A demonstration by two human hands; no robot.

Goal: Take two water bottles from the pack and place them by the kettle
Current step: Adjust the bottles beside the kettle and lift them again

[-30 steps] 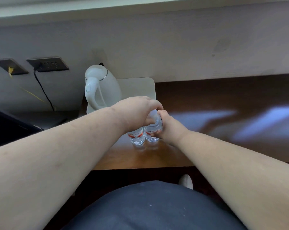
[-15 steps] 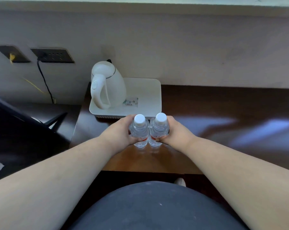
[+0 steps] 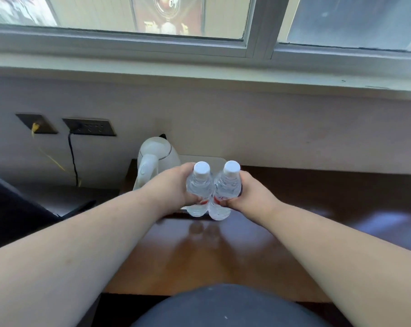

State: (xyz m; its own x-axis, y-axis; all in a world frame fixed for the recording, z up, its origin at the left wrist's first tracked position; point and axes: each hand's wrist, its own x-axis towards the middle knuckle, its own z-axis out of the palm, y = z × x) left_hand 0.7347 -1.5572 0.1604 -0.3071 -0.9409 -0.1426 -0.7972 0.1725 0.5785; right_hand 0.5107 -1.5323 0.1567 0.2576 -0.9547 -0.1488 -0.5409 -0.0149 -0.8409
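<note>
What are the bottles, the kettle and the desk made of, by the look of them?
Bottles: clear, see-through plastic, likely; white opaque caps. Kettle: smooth white body, probably plastic, with a thin shiny rim, perhaps metal. Desk: brown wood-look top, glossy; it mirrors the window light.

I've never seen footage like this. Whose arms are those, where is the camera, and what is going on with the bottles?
No machine here: the arms are a person's, filmed by one wide-angle camera worn on their head, looking forward and down. That is why both arms reach away from you and the edges look bent.

The left hand grips one clear water bottle and the right hand grips a second bottle. Both bottles have white caps and are pressed side by side, upright.

Below them is a brown wooden table. At its far end a white kettle stands on a pale tray, beneath a window. Wall sockets sit to the left, with a black cord plugged in.

Whether the bottles touch the table, I cannot tell.
</note>
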